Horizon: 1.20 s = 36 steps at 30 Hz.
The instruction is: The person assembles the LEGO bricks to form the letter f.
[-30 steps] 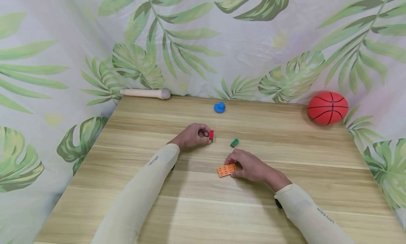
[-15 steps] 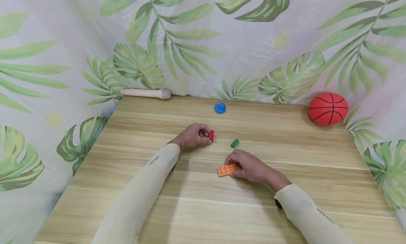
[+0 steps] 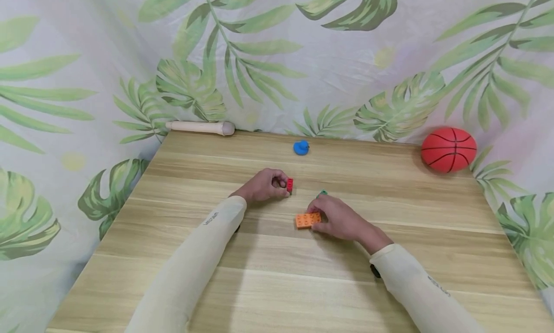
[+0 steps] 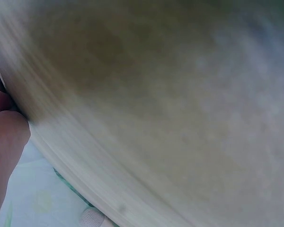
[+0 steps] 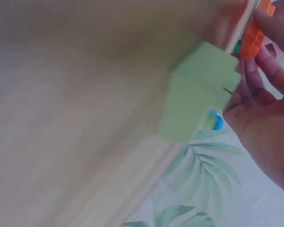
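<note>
While pinched by fingers, orange plate aloft.

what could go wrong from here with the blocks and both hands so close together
The right hand holds the orange plate right beside the small green brick, which is mostly hidden behind its fingers; a nudge might knock the brick away unseen.

The left hand pinches only one side of the red brick, so it might slip or tip out.

The blue toy and the basketball lie loose on the table; a jolt might set the ball rolling.
</note>
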Available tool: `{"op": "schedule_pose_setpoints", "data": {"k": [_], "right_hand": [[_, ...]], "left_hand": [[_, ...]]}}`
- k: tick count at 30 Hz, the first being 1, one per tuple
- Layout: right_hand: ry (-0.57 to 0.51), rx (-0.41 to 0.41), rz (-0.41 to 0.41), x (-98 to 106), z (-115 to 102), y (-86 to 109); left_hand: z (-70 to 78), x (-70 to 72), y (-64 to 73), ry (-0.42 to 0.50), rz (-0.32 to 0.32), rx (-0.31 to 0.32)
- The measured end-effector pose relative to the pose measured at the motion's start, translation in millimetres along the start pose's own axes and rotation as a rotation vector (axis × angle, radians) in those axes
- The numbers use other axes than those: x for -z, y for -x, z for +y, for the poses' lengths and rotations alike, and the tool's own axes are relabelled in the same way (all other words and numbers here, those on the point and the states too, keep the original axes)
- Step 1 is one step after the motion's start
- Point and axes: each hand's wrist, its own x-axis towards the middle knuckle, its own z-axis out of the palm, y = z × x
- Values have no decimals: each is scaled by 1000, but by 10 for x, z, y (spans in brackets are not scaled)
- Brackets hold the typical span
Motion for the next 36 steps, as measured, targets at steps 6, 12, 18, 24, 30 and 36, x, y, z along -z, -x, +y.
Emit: {"op": "schedule_pose_setpoints", "data": {"k": [6, 12, 18, 24, 30, 36], "right_hand": [[-12, -27, 142, 140, -66, -216], [-18, -22, 251, 171, -103, -493], [15, 16, 250, 132, -109, -665], [19, -22, 227, 122, -113, -720], [14, -36, 226, 122, -116, -744], [18, -44, 206, 123, -104, -751]], "left_hand": [[-11, -9, -9, 13, -4, -5], [-18, -7, -11, 11, -9, -19], [-18, 7, -7, -13, -19, -13], [-8, 9, -14, -34, -20, -18], [7, 11, -10, -40, -15, -8], [1, 22, -4, -59, -25, -8]]}}
